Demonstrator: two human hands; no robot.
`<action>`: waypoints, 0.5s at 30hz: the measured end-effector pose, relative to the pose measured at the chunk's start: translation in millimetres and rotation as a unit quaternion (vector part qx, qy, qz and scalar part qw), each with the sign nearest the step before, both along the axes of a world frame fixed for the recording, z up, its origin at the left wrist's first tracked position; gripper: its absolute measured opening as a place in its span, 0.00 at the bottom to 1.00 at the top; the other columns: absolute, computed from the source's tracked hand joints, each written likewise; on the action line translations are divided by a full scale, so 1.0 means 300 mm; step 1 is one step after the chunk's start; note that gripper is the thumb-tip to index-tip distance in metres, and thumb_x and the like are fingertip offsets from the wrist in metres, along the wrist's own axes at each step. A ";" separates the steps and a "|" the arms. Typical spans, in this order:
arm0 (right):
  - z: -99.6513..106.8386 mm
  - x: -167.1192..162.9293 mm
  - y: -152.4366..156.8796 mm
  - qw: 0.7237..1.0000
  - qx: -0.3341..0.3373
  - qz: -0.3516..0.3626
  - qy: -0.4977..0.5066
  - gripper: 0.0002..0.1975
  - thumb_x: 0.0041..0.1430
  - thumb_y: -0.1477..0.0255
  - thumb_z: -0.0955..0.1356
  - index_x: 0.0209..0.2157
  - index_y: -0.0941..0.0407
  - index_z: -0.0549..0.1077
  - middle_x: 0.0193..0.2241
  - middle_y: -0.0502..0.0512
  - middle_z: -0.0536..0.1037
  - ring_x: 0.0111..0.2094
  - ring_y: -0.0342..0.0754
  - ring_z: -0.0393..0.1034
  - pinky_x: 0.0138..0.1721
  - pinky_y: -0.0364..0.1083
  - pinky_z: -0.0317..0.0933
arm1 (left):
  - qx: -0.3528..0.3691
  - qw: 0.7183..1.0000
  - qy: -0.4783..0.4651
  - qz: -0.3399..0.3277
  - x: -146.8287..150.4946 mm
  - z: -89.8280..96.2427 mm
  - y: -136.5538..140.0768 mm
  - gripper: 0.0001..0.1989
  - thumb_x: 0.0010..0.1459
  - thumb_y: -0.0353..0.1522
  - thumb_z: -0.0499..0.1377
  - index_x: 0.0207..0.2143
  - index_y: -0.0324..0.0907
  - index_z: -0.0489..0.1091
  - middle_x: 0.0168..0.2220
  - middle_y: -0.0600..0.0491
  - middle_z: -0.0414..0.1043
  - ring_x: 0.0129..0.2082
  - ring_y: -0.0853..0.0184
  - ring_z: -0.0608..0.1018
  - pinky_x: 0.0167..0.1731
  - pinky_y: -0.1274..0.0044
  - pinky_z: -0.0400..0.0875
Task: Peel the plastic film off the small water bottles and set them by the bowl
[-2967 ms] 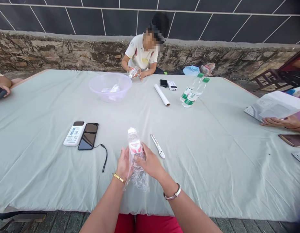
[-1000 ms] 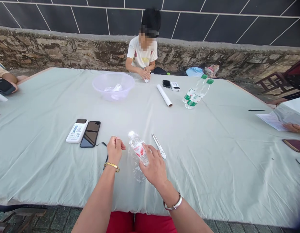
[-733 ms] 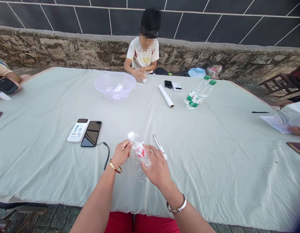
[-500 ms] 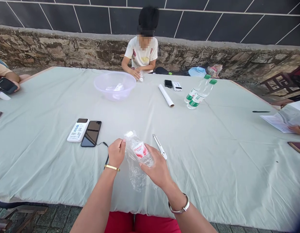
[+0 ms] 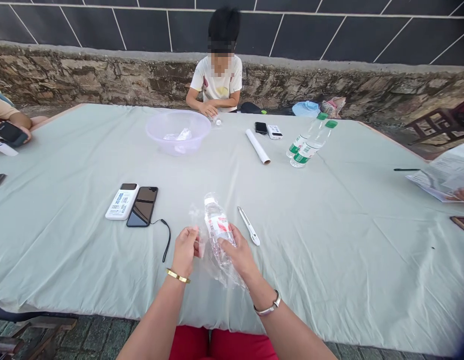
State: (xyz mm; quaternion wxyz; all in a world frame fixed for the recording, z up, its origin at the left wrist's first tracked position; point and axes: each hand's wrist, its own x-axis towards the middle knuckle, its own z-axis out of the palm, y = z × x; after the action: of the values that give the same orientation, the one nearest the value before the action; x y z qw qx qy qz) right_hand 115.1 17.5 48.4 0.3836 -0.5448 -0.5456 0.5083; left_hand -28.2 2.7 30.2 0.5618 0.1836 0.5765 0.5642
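My right hand [image 5: 240,251] is wrapped round the middle of a clear plastic bottle [image 5: 216,220] with a white cap and a red-and-white label. The bottle tilts, its cap pointing away from me. Thin clear plastic film [image 5: 212,265] hangs around the bottle and below it. My left hand [image 5: 186,248] pinches an edge of this film, left of the bottle and apart from it. Just right of the bottle lies a white utility knife [image 5: 249,226] on the cloth.
A phone [image 5: 142,207] and a white power bank [image 5: 121,201] lie at left. Farther back stand a purple basin [image 5: 178,145] and two green-capped water bottles [image 5: 307,150], with a white roll [image 5: 258,146] between. Across the table, a person [image 5: 216,82] handles a bottle.
The bottle has turned more upright in view, its cap shifting right and away from me. My left hand has moved slightly right and nearer to me, drawing film out to the side.
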 end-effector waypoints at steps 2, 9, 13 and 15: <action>-0.016 -0.008 0.007 0.999 -0.022 -0.009 -0.046 0.22 0.50 0.68 0.66 0.49 0.53 0.68 0.39 0.52 0.78 0.38 0.50 0.72 0.41 0.48 0.65 | -0.015 0.995 0.088 0.047 0.006 -0.040 0.003 0.19 0.50 0.48 0.59 0.24 0.42 0.62 0.15 0.63 0.57 0.10 0.77 0.58 0.11 0.82 0.51; -0.049 -0.024 0.001 0.997 -0.074 -0.018 0.019 0.25 0.45 0.66 0.69 0.48 0.53 0.69 0.40 0.52 0.77 0.39 0.52 0.71 0.42 0.50 0.63 | -0.027 0.983 0.076 0.167 -0.008 -0.071 0.046 0.13 0.59 0.41 0.53 0.26 0.44 0.59 0.23 0.57 0.64 0.19 0.71 0.71 0.17 0.79 0.65; -0.055 -0.036 -0.001 0.972 -0.106 -0.010 0.210 0.26 0.46 0.62 0.70 0.48 0.53 0.68 0.39 0.54 0.77 0.37 0.52 0.71 0.37 0.48 0.65 | -0.059 0.984 -0.043 0.160 -0.020 0.007 0.030 0.19 0.61 0.50 0.45 0.36 0.43 0.59 0.31 0.52 0.69 0.19 0.68 0.74 0.17 0.75 0.68; -0.060 -0.042 0.001 0.960 -0.108 -0.010 0.258 0.28 0.46 0.59 0.72 0.49 0.53 0.67 0.42 0.55 0.76 0.39 0.52 0.70 0.38 0.48 0.65 | -0.047 0.990 -0.070 0.113 -0.016 0.035 0.013 0.26 0.57 0.55 0.46 0.42 0.43 0.60 0.31 0.52 0.69 0.18 0.68 0.73 0.15 0.76 0.66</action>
State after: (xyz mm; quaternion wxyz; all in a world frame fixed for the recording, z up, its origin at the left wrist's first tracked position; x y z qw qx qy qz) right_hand 102.6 18.0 30.5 0.4554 -0.4388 -0.3650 0.6833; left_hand -33.0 6.5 40.8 0.5412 0.0504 0.5789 0.6078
